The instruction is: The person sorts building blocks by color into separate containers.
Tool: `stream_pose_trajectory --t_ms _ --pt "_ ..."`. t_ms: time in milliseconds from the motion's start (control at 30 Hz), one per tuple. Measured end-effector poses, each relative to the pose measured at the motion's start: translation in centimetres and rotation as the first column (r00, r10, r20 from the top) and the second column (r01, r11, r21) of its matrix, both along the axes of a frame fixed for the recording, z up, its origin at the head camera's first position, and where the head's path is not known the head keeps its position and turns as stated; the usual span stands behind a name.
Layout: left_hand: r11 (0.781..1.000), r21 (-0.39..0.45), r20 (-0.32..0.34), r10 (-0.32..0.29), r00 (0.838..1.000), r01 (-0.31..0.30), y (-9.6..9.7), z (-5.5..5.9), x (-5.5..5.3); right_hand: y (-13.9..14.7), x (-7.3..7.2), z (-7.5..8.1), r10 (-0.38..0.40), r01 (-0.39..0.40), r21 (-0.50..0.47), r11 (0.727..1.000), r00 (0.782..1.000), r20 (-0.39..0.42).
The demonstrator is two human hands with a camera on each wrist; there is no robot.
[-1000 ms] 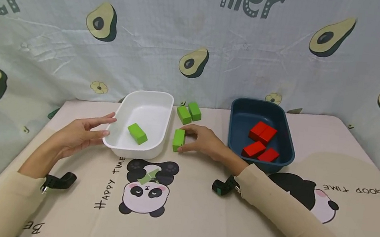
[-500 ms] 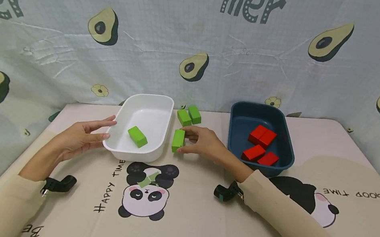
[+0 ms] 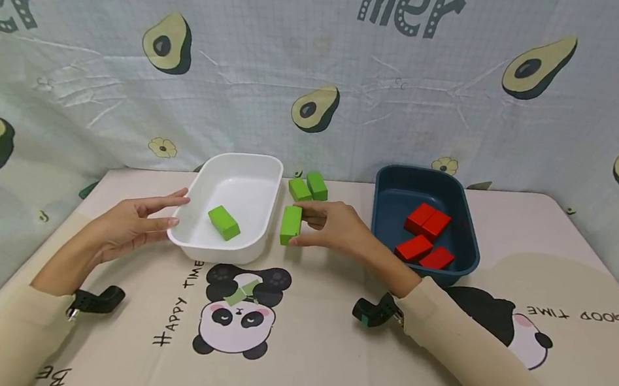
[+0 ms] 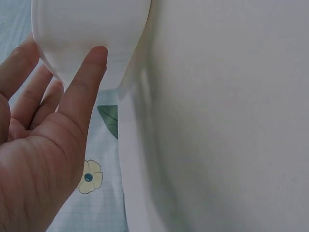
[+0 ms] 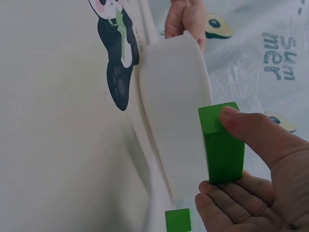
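Observation:
My right hand (image 3: 334,226) pinches a green rectangular block (image 3: 290,226) between thumb and fingers, just right of a white bin (image 3: 256,255). In the right wrist view the thumb presses one end of the block (image 5: 224,150) and the fingertips the other. My left hand (image 3: 130,220) touches the bin's near left side with fairly straight fingers; in the left wrist view the thumb (image 4: 87,79) lies against the white wall. One green block (image 3: 224,223) lies inside the white bin. Two more, a left one (image 3: 300,190) and a right one (image 3: 317,185), stand behind my right hand.
A dark blue bin (image 3: 395,195) at the right holds several red blocks (image 3: 414,249). Behind the table hangs a cloth (image 3: 247,46) printed with avocados. Panda pictures mark the tabletop (image 3: 322,353).
My right hand has taken firmer hold of the green block and raised it slightly. The left hand stays at the white bin. The head view has tilted a little.

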State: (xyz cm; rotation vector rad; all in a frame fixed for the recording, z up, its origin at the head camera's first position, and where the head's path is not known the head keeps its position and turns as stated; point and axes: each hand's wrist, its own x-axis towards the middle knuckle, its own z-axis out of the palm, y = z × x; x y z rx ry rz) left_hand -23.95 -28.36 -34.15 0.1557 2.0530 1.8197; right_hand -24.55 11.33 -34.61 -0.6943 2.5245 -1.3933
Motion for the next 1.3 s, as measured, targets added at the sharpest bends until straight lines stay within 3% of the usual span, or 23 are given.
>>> stream_pose_trajectory --t_ms 267,467,1300 --pt "1.0 -0.007 -0.007 0.002 1.0 -0.002 -0.1 0.0 0.1 0.1 0.0 0.4 0.005 -0.004 -0.02 1.0 0.999 0.052" --pt "0.999 -0.048 -0.01 0.003 1.0 -0.004 0.0 0.0 0.1 0.1 0.0 0.8 0.003 -0.002 -0.017 1.0 0.999 0.052" --pt "0.999 -0.044 -0.013 -0.001 1.0 0.001 0.3 0.1 0.4 -0.9 0.1 2.2 0.025 -0.023 -0.037 0.999 0.999 0.045"
